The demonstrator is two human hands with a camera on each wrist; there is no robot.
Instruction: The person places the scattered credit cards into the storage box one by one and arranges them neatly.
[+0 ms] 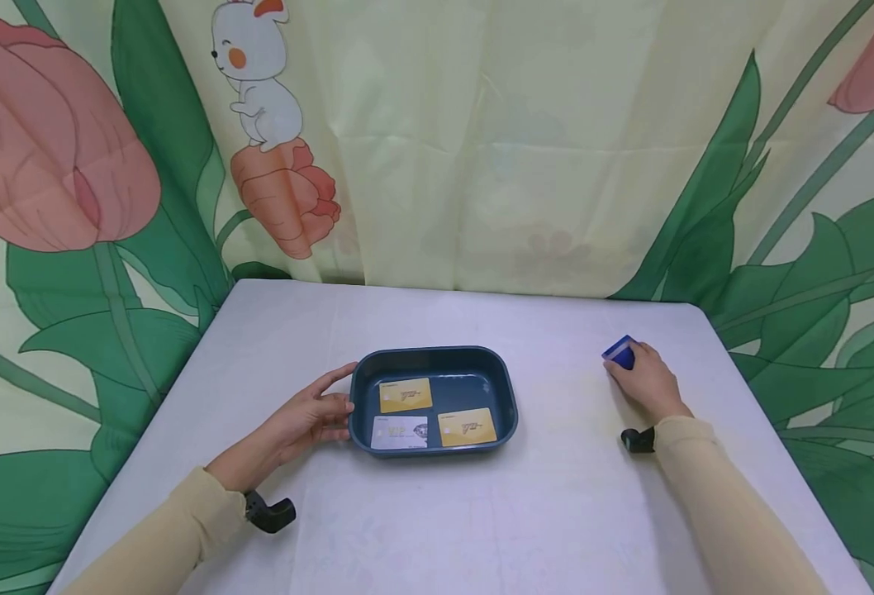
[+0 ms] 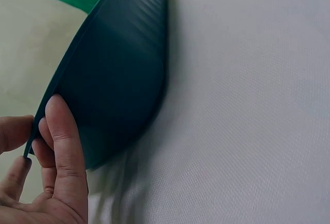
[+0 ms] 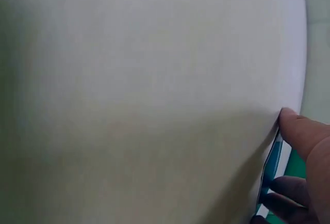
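A dark blue rectangular tray (image 1: 434,357) sits on the white table, left of its middle. Inside lie two gold cards (image 1: 406,395) and a silver card (image 1: 399,432) marked VIP, all flat on its floor. My left hand (image 1: 316,413) pinches the tray's left rim; in the left wrist view its fingers (image 2: 64,131) and thumb are on both sides of that rim. Off to the right, my right hand (image 1: 648,382) holds a blue card (image 1: 619,352) by its edges. Seen from the right wrist, the card (image 3: 271,164) stands nearly edge-on between thumb and fingers.
The white table (image 1: 556,512) reaches back to a curtain (image 1: 541,165) printed with tulips, leaves and a rabbit on a carrot. Black wrist devices (image 1: 272,514) are worn on both forearms, over beige sleeves.
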